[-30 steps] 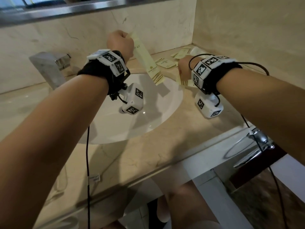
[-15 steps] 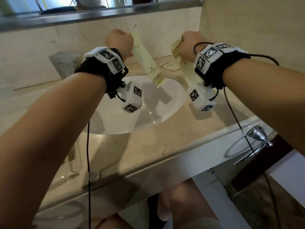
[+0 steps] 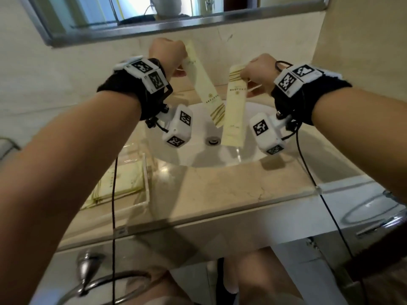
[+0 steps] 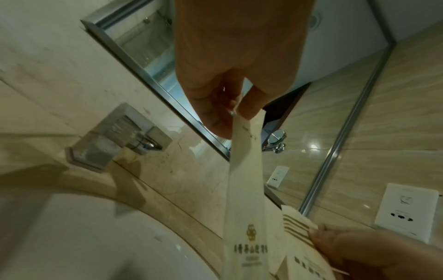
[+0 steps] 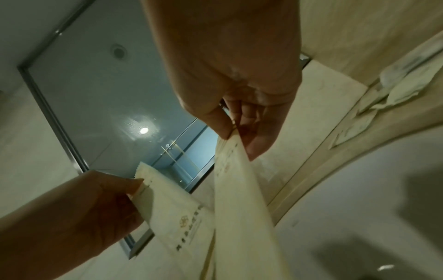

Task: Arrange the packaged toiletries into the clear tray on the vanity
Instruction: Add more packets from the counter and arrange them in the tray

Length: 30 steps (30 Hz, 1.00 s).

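Note:
Both hands hang over the sink, each with a long cream toiletry packet dangling from it. My left hand pinches the top of one packet, seen close in the left wrist view as the left hand and its packet. My right hand pinches a second packet; the right wrist view shows that hand and its packet. The two packets nearly touch. The clear tray sits on the vanity at the left, with flat cream packets lying in it, partly hidden by my left forearm.
A white sink basin lies under the hands, with a chrome faucet at the back left. More packets lie on the counter's back right corner. A mirror frame runs above. A towel ring hangs below the counter edge.
My right hand has lifted a long packet off the back right counter and brought it left, beside the left hand's packet. The head view has swung left, so the tray now shows.

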Each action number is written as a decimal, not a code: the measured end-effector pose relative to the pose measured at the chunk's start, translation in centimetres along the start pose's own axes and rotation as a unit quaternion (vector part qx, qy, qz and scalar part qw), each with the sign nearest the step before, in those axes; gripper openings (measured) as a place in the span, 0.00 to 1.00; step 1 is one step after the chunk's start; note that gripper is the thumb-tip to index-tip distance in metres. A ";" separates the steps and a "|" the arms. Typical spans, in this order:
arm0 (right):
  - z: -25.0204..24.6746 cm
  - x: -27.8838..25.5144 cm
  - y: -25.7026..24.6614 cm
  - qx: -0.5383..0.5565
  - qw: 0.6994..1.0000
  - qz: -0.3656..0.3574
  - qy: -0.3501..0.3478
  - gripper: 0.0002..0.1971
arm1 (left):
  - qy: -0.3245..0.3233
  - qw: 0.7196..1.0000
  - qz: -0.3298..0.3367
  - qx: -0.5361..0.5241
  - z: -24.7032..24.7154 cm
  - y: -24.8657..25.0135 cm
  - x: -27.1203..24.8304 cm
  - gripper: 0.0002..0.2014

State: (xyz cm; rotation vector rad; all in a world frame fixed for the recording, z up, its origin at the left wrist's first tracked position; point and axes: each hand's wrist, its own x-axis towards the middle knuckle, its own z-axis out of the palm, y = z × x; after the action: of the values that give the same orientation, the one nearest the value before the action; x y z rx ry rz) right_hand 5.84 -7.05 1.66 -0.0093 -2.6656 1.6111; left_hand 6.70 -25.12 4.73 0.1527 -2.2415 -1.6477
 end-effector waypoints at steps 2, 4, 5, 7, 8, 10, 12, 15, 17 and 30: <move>1.3 -0.4 -0.5 0.005 1.000 -0.004 -0.028 0.10 | 0.006 1.000 0.003 0.008 -1.6 -0.2 0.1 0.09; 2.7 -0.9 -1.2 0.026 0.999 -0.005 -0.042 0.10 | 0.014 0.999 0.008 0.029 -3.1 -0.4 0.1 0.10; 3.5 -1.1 -1.6 0.043 0.998 -0.008 -0.048 0.11 | 0.018 0.999 0.010 0.041 -3.8 -0.5 0.1 0.10; 4.9 -1.8 -2.3 0.064 0.996 -0.017 -0.064 0.11 | 0.031 0.998 0.009 0.051 -5.3 -0.5 0.0 0.11; 5.6 -2.0 -2.7 0.068 0.995 -0.021 -0.071 0.11 | 0.037 0.998 0.008 0.054 -6.0 -0.5 0.0 0.11; 6.7 -2.5 -3.6 0.067 0.994 -0.028 -0.078 0.11 | 0.044 0.997 0.007 0.059 -7.5 -0.5 -0.3 0.11; 7.6 -3.0 -4.5 0.056 0.994 -0.035 -0.086 0.12 | 0.047 0.997 0.004 0.060 -9.0 -0.6 -0.7 0.12; 9.2 -3.8 -5.6 0.020 0.991 -0.061 -0.115 0.14 | 0.057 0.997 -0.004 0.059 -11.0 -1.1 -1.3 0.12; 10.3 -4.2 -6.4 0.024 0.990 -0.060 -0.129 0.14 | 0.067 0.996 -0.013 0.061 -12.4 -1.6 -1.8 0.11; 15.3 -6.8 -8.8 0.081 0.984 -0.051 -0.151 0.11 | 0.089 0.992 -0.087 0.037 -22.5 -4.9 -5.4 0.09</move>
State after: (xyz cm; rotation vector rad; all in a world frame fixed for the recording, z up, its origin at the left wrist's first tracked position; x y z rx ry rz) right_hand 12.34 -24.76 2.19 0.3994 -2.6756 1.9261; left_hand 18.92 -45.42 4.82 0.5066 -2.2045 -1.5669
